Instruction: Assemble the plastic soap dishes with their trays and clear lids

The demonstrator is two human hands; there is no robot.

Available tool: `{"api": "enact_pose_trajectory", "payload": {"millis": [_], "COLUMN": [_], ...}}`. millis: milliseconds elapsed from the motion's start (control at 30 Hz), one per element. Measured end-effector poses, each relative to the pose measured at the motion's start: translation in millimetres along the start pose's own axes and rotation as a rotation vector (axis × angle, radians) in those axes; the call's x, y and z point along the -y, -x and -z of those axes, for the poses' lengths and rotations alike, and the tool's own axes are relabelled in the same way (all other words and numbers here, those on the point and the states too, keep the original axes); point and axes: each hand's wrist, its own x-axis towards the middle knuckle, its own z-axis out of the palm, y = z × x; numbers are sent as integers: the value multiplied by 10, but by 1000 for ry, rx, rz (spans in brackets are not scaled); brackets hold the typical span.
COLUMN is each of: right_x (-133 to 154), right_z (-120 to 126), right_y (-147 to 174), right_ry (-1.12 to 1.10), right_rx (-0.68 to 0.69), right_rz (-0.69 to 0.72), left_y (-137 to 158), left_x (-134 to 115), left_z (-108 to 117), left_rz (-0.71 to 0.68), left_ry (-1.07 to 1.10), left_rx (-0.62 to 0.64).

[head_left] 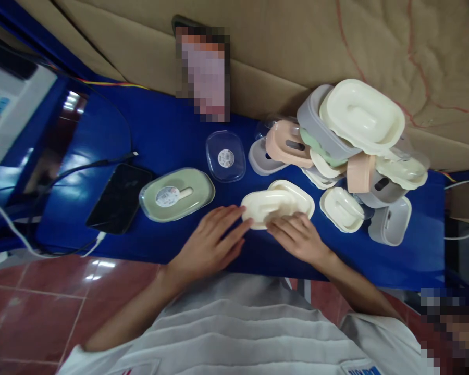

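Near the table's front edge, a cream oval plastic piece [260, 207] with a raised middle lies slanted over a second cream oval piece [307, 195]. My left hand [213, 237] grips the upper piece by its left end, fingertips at the rim and thumb mostly hidden. Curled over the near right side of it are the fingers of my right hand [295, 237]. To the left lies a pale green oval box [170, 203] with a clear cover and a round label. A loose clear lid [225, 156] with a round sticker lies behind.
A pile of cream, grey, peach and green plastic boxes [328, 122] stands at the back right. On the left lies a black phone [119, 198] with cables around it. A blurred-out upright device [205, 73] leans on the brown cloth [269, 47] behind the blue table [105, 125].
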Motion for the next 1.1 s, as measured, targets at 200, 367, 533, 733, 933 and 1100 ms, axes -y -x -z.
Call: {"api": "enact_pose_trajectory", "payload": {"millis": [200, 367, 533, 733, 933, 1100], "right_x": [-31, -389, -529, -246, -227, -183], "right_z": [-39, 2, 64, -23, -308, -74], "right_y": [6, 122, 128, -625, -1138, -1047], "right_ry": [-6, -70, -123, -74, 49, -11], "right_rx": [-31, 136, 111, 220, 171, 92], "right_rz": [3, -221, -262, -124, -417, -353], "left_y": [-185, 110, 318, 318, 377, 343], "left_x": [-23, 6, -99, -86, -49, 11], "left_z": [-220, -16, -22, -86, 10, -53], "left_rz": [-73, 35, 131, 131, 149, 154], "left_ry": [40, 51, 83, 66, 70, 47], "left_rx": [68, 137, 117, 58, 67, -5]}}
